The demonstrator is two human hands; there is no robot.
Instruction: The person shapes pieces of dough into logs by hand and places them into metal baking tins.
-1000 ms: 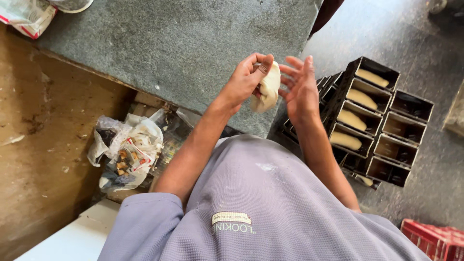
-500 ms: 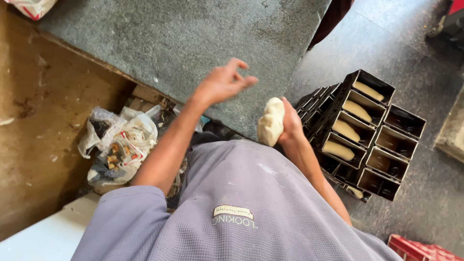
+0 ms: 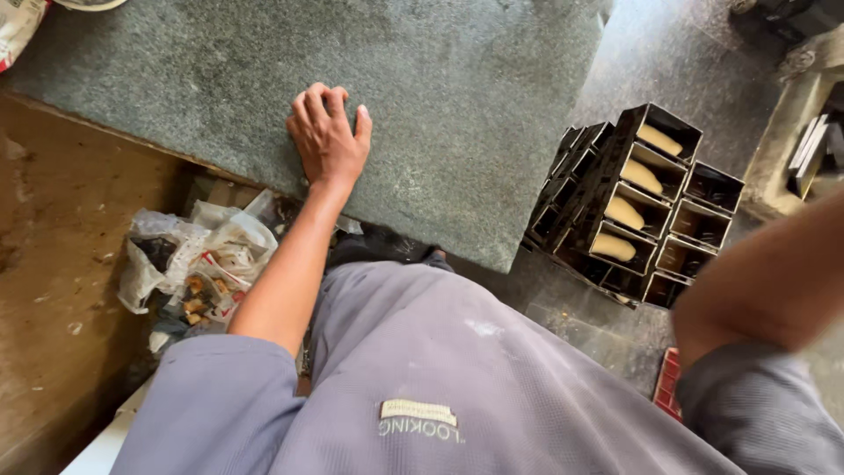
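My left hand (image 3: 327,136) lies flat, palm down, on the grey stone counter (image 3: 475,79) near its front edge, with the fingers slightly spread and nothing in it. Only my right forearm (image 3: 765,281) shows, at the right edge; the hand itself is out of the frame. On the floor to the right of the counter stands a cluster of black metal loaf tins (image 3: 694,189). Pale dough pieces (image 3: 624,213) lie in several of them, and the others look empty. No loose dough piece is in sight.
Crumpled plastic bags (image 3: 198,264) with scraps lie on the floor below the counter's edge, on the left. A red crate (image 3: 670,387) peeks out at the lower right. Dark objects (image 3: 813,154) sit at the far right.
Both hands held a dough piece a second ago, then the right hand carried it down towards the tins. Now the left hand rests on the counter, and the right hand and dough are out of view.
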